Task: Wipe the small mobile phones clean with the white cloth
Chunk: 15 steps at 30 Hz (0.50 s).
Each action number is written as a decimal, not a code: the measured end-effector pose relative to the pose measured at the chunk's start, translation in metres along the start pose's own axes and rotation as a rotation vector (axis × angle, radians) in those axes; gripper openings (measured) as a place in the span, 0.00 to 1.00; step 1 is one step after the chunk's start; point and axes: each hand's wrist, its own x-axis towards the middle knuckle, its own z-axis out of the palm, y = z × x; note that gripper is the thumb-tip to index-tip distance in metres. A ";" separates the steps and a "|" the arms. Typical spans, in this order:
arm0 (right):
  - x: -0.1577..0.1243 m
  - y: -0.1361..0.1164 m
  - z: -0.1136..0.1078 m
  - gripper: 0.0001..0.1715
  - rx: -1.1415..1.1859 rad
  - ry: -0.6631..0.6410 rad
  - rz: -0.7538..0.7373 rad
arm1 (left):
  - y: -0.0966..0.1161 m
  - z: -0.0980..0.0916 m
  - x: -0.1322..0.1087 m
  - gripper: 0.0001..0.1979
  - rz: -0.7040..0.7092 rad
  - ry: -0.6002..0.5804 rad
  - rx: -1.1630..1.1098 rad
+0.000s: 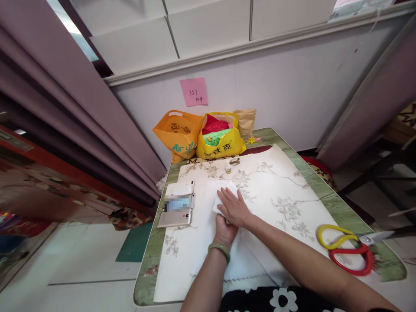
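A thin white sheet (229, 185), cloth or paper I cannot tell, lies folded in front of me, and a paler layer with a scalloped near edge (247, 277) spreads toward my lap. Flat across the folded part rests my right hand (233, 207), its fingers stretched out. My left hand (225, 232), with a green bangle (220, 251) at the wrist, is tucked against the sheet partly beneath the right palm; its fingers are mostly hidden. Just beyond the hands stand a small white bottle (228, 168) and a thin ring-shaped item (234, 161).
Three phones (178, 204) lie at the left on a floral sheet (286, 190) over the green table (147, 268). Scissors with yellow and red handles (354, 249) lie at the right edge. An orange bag (178, 134), a filled yellow bag (221, 145) and a brown pouch (246, 121) line the back.
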 end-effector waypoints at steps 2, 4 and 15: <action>0.009 0.006 -0.001 0.33 0.005 0.022 0.070 | 0.001 0.008 0.000 0.21 -0.021 -0.035 -0.020; 0.012 0.013 0.000 0.32 0.009 0.043 0.128 | 0.002 0.013 -0.003 0.21 -0.018 -0.066 -0.028; -0.021 0.056 0.005 0.33 0.420 0.378 0.259 | 0.005 0.014 -0.013 0.18 -0.059 -0.004 0.005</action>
